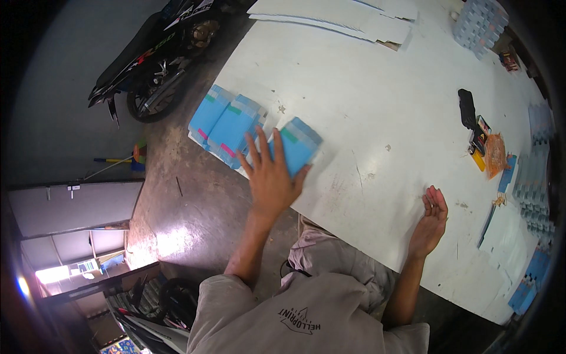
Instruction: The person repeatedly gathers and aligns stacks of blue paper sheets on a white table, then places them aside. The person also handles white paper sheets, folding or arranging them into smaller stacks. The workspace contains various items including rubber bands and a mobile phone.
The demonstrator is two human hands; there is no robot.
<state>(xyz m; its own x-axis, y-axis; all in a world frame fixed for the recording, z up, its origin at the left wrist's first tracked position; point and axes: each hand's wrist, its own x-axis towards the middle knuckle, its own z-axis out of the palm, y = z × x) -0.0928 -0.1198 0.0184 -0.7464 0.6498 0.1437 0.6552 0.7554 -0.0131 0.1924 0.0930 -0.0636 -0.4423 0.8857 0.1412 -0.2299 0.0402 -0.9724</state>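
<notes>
My left hand (271, 180) is spread over the near-left part of the white table, its fingers apart. Between its index finger and thumb lies a blue rectangular pack (302, 144) with a green mark, slightly blurred; the hand touches its left and near edges. Just left of it are two similar stacks, a middle blue stack (234, 127) and an outer blue stack (209, 112), both with green and pink marks, at the table's edge. Farther right, my right hand (433, 224) hovers at or just above the tabletop, palm turned inward, fingers loosely extended and holding nothing.
White sheets (330, 20) lie at the table's far side. A tall grey-blue stack (480, 26) stands far right. A black case (466, 108), an orange plastic bag (495, 154) and more stacks (533, 183) line the right side. A motorcycle (156, 65) is parked beyond the left edge.
</notes>
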